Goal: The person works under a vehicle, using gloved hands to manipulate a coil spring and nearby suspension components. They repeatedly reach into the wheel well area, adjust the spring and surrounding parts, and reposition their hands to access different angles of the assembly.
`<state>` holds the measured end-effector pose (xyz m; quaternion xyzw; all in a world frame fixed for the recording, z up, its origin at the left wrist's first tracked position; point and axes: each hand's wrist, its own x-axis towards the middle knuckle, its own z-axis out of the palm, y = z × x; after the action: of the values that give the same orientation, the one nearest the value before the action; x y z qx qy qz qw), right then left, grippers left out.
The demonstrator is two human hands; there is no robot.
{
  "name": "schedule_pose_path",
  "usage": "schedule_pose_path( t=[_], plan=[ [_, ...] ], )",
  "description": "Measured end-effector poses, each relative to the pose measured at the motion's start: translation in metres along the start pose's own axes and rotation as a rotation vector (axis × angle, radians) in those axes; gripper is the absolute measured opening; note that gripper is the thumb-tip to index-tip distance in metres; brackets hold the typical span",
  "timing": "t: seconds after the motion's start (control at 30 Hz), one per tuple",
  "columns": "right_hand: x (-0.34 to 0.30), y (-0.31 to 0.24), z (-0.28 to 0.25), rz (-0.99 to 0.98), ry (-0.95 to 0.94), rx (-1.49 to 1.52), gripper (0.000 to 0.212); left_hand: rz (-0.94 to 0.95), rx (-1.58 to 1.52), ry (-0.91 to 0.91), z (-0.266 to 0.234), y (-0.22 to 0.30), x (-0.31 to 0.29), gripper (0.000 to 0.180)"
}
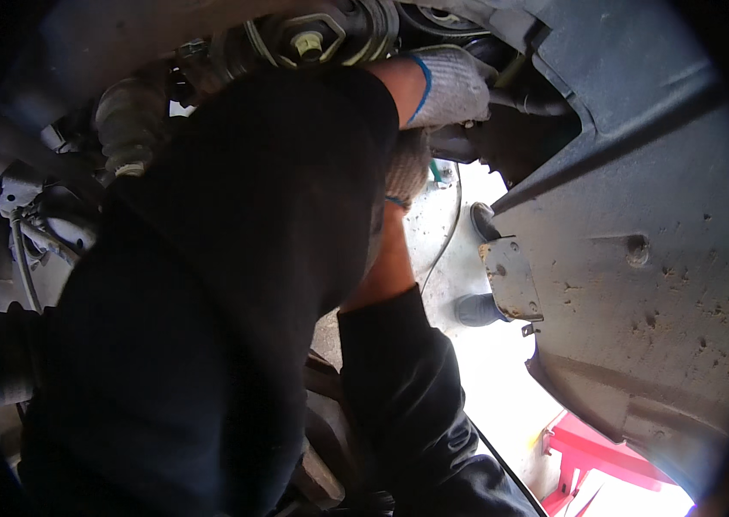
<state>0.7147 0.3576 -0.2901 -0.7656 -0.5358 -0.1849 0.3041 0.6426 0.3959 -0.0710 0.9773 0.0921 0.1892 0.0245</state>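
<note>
My left hand (455, 86), in a grey knit glove with a blue cuff edge, reaches up among the parts beneath a vehicle. It is beside a dark opening in the grey plastic liner (640, 207). Its fingers curve away from view, and what they touch is hidden. Just below, my right hand (407, 165), also gloved, points upward close to the left one. The left sleeve partly covers it, and its fingers do not show. A ribbed round pulley (364, 30) with a pale centre bolt (307, 43) sits above my left forearm.
A ribbed rubber boot (127, 121) and metal rods (33, 237) are at left. A thin dark cable (450, 237) runs down past a small metal plate (512, 277) and two dark rounded shapes. Red metal framework (597, 452) stands at lower right on the bright floor.
</note>
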Motion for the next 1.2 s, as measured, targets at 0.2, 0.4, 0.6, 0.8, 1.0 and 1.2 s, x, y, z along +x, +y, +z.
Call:
schedule_pose_path(
  t=[0.2,0.4,0.6,0.8,1.0,1.2],
  plan=[
    [0.024,-0.027,-0.037,0.097,-0.135,0.228,0.049,-0.138,-0.255,-0.092,-0.006,0.000,0.001,0.026],
    [0.046,-0.102,-0.157,0.169,-0.584,0.017,0.042,-0.007,-0.055,-0.080,-0.003,-0.007,0.006,0.032],
    [0.036,-0.086,-0.152,-0.004,-0.416,0.144,0.040,-0.056,0.000,-0.092,-0.009,-0.002,0.009,0.022],
    [0.005,-0.046,-0.122,0.228,-0.195,1.093,0.040,-0.206,0.227,-0.031,-0.020,0.024,0.029,0.028],
    [0.019,-0.038,-0.112,0.682,-0.246,1.581,0.038,-0.148,0.142,-0.051,-0.023,0.021,0.032,0.025],
    [0.032,-0.029,-0.124,0.908,-0.243,1.506,0.031,-0.043,0.083,-0.095,-0.022,0.004,0.039,0.023]
  ],
)
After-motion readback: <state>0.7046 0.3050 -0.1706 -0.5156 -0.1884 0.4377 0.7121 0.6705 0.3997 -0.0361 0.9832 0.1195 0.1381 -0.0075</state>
